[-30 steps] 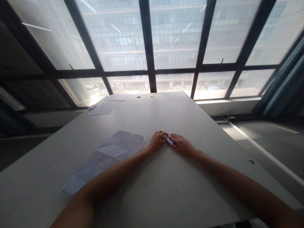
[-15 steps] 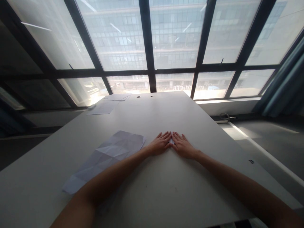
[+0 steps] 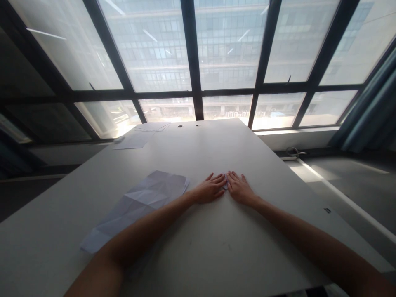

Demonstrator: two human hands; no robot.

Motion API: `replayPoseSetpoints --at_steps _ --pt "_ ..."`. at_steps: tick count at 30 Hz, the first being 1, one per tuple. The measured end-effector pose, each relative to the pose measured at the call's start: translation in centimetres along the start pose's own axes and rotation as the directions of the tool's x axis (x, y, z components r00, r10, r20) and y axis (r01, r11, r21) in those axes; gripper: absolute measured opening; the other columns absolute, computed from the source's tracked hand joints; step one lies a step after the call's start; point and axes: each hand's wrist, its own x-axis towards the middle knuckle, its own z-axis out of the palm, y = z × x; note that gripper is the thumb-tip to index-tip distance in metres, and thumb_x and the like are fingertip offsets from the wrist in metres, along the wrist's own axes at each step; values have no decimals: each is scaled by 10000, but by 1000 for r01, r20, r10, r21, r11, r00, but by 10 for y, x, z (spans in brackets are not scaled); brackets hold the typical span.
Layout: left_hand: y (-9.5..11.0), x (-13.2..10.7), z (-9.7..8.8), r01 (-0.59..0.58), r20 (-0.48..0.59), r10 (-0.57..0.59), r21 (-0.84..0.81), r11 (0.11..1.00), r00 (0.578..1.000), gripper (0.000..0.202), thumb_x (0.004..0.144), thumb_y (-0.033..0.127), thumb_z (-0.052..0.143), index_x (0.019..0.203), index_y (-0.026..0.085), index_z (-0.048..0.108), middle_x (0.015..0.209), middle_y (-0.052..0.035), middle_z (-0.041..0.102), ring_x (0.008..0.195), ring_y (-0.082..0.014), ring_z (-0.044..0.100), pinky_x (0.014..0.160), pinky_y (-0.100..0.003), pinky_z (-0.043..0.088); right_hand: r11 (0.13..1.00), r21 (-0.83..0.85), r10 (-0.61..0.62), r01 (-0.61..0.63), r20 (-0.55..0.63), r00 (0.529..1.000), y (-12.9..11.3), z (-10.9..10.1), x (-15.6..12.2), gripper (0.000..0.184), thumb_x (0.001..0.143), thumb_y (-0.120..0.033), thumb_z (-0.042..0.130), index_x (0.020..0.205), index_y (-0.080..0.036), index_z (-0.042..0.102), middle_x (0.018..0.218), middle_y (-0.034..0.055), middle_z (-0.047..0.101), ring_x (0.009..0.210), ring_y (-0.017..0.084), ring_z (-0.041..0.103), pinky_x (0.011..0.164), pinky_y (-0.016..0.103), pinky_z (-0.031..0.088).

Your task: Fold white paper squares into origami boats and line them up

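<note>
A pale, matt tabletop (image 3: 216,140) fills the lower half of the frame and narrows toward a wall of tall windows (image 3: 229,45) with dark frames. Through the glass, across the top of the frame, stands a hazy office building (image 3: 154,49). A blue-grey curtain (image 3: 371,111) hangs at the right edge, and sunlit floor (image 3: 340,173) shows below it.

A large, heavily creased sheet of paper (image 3: 145,202) lies flat left of centre, just beside the person's left forearm. A few loose sheets (image 3: 145,132) rest near the tabletop's far left corner, beside two small round holes (image 3: 180,126) in the surface. A small dark label (image 3: 328,210) sits near the right edge.

At the centre, the left hand (image 3: 210,189) and right hand (image 3: 239,189) lie palm down, side by side, fingers stretched out and slightly fanned, their index fingers nearly touching. They grip nothing; they press flat on a small folded piece of white paper (image 3: 225,186) that lies under them on the tabletop.

Only a thin sliver of that paper shows in the gap between the two hands, so I cannot make out its shape or folds. Both forearms are in shadow and cut off by the bottom of the frame. A small object on the sill at the right is too dim to name.
</note>
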Motion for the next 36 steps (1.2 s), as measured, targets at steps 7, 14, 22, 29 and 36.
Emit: replayPoseSetpoints --at_steps 7,14,22,29,36 --pt "3 3 -2 -53 -90 47 -65 996 995 445 966 248 472 1410 232 476 1505 -112 416 1421 -251 339 1181 -429 269 997 1 72 -72 -15 997 1 1 1 567 971 -298 281 1495 -87 338 1563 154 282 1463 292 207 1159 580 120" --pt "8 6 -7 -40 -121 23 -142 989 992 368 967 178 454 1297 266 588 1391 -59 560 1315 -190 493 1181 -407 275 992 42 121 -119 -48 992 2 -1 2 546 968 -294 317 1478 -109 379 1551 158 311 1456 288 233 1162 554 144" --pt "7 7 0 -29 -147 9 -132 991 989 513 952 175 445 1462 222 405 1510 -62 421 1400 -177 379 1176 -328 292 991 109 -79 82 -33 996 2 -6 2 524 979 -282 313 1467 -109 393 1530 126 371 1431 223 307 1173 452 209" --pt "1 6 7 127 -61 -129 -27 992 990 574 1012 433 364 1521 176 289 1563 -123 306 1453 -241 267 1182 -410 219 993 70 -92 93 -15 996 3 -4 3 550 987 -331 335 1480 -89 367 1539 149 340 1444 235 274 1178 449 186" --pt "-3 4 10 214 -14 -214 23 977 977 667 1003 546 292 1532 143 249 1578 -153 257 1470 -259 211 1175 -415 165 987 106 -120 119 4 993 4 -7 2 544 983 -329 375 1492 -139 357 1554 147 312 1458 227 238 1177 448 160"
